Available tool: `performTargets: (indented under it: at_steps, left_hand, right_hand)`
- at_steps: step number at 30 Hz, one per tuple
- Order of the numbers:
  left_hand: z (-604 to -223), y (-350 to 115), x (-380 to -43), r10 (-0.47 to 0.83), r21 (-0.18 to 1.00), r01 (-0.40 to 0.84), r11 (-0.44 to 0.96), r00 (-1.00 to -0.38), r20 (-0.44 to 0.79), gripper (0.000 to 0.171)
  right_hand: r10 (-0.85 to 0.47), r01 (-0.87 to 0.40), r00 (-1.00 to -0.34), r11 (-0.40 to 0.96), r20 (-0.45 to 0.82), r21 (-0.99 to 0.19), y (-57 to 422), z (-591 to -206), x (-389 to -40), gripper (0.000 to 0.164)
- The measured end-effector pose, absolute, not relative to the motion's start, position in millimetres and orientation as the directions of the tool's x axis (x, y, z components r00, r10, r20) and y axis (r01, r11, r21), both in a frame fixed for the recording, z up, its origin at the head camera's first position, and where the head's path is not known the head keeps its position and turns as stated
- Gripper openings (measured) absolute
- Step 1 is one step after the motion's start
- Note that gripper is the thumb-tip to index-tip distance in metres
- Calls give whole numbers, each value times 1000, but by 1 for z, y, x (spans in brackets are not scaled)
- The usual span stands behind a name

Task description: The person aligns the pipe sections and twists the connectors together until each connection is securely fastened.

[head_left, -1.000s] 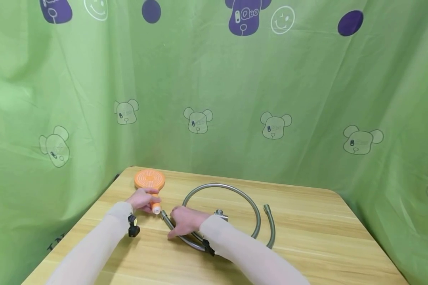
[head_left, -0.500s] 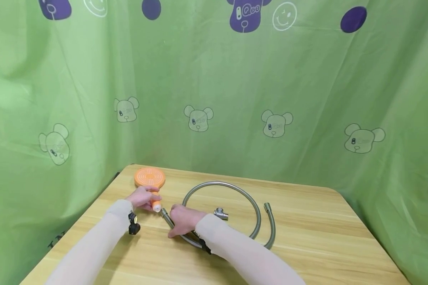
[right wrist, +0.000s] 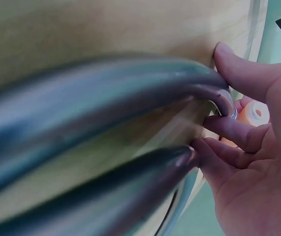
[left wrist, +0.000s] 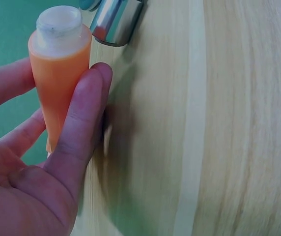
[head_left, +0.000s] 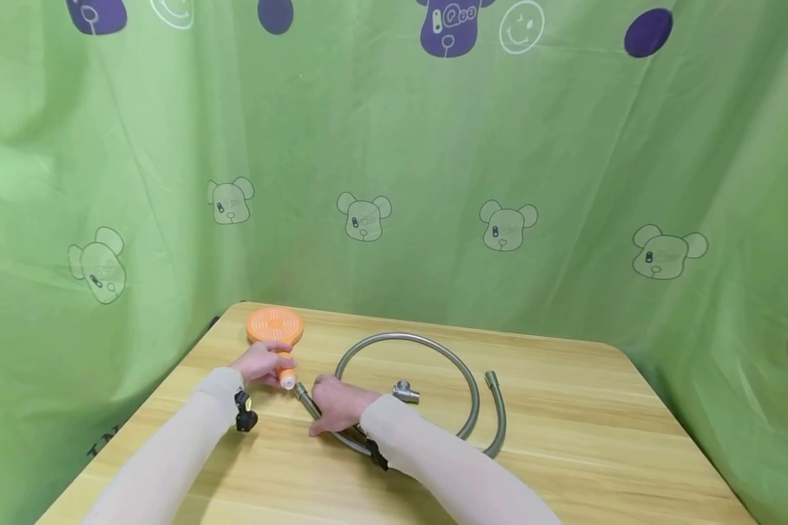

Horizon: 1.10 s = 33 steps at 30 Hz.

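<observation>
An orange handheld shower head [head_left: 274, 326] lies face up at the table's far left. My left hand [head_left: 263, 362] grips its handle, thumb on one side and fingers on the other; the handle's white end [left wrist: 59, 29] is uncovered. Just beside that end is the metal fitting [left wrist: 115, 23] of a grey metal shower hose [head_left: 394, 336], apart from it in the head view. My right hand [head_left: 341, 403] holds the hose a little behind this fitting, with the hose passing between thumb and fingers. Part of the hose is hidden under the right hand and forearm.
A small chrome angle valve [head_left: 405, 392] lies inside the hose loop, right of my right hand. The hose's other end [head_left: 492, 380] points away at the right. A green printed curtain [head_left: 433, 146] surrounds the wooden table [head_left: 584, 415] at the back and sides.
My right forearm has shifted slightly, and the chrome valve is now fully in sight. Both hands keep their holds on the shower head and hose. The head view has tilted a little.
</observation>
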State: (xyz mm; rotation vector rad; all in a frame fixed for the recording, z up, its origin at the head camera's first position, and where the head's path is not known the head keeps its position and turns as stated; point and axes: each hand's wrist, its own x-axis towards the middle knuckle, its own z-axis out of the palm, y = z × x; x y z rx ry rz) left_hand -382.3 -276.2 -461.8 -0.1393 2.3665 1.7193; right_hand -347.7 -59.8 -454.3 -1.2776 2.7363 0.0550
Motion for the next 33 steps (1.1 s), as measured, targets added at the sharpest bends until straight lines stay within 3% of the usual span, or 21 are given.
performTargets:
  at_steps: [9, 22, 33]
  left_hand:
    - [-458, -273, -376, 67, 926, -196, 324, -971, -228, 65]
    - [-456, -279, -375, 92, 940, -173, 294, -974, -208, 64]
    - [-456, -279, -372, 79, 962, -176, 208, -977, -196, 66]
  right_hand:
    - [-776, -769, -627, 630, -69, -105, -56, -459, -347, 34]
    - [-611, -534, -792, 676, 20, -507, -49, -453, -338, 41]
    - [-502, -348, -865, 567, 22, -746, -48, -443, -332, 9]
